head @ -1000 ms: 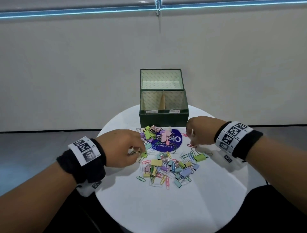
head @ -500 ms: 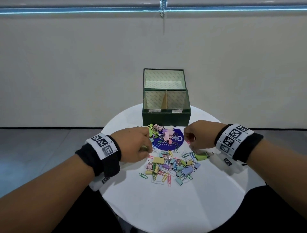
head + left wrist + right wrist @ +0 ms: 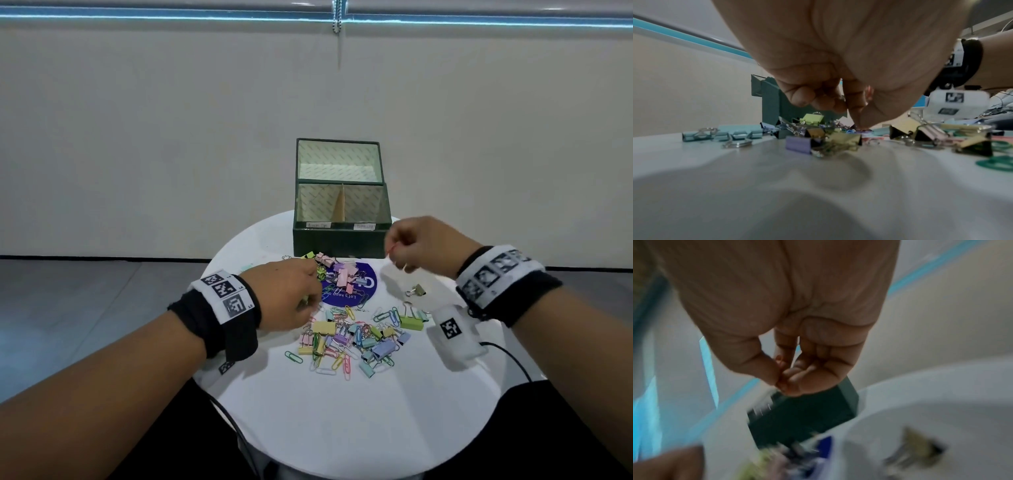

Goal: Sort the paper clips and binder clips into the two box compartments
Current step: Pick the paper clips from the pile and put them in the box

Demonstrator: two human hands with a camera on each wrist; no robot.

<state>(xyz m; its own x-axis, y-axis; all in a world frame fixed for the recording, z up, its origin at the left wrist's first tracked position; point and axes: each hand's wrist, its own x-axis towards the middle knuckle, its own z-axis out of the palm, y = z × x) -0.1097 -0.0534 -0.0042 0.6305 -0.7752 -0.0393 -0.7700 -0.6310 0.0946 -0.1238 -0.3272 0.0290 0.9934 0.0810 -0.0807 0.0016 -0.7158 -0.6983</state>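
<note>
A dark green box [image 3: 340, 240] stands at the table's far edge with its lid up and a divider [image 3: 339, 205] between two compartments. Mixed pastel paper clips and binder clips [image 3: 349, 337] lie heaped mid-table. My right hand [image 3: 394, 251] hovers before the box's right front corner, pinching a red paper clip [image 3: 391, 249]; this red paper clip [image 3: 779, 360] shows between thumb and fingers of the right hand [image 3: 780, 379]. My left hand [image 3: 305, 298] is low at the heap's left edge, fingers curled round what looks like a small greenish binder clip [image 3: 303, 301]. The left hand [image 3: 851, 113] touches the heap with its thumb tip.
The round white table [image 3: 342, 421] has a blue round sticker [image 3: 368, 286] under pink and purple binder clips [image 3: 342, 277]. One olive binder clip [image 3: 416, 290] lies alone at the right. A black cable [image 3: 510, 359] crosses the right edge. A wall stands close behind the box.
My right hand has lifted off the table with the red paper clip and moved up towards the box. My left hand has shifted right, onto the heap's left edge.
</note>
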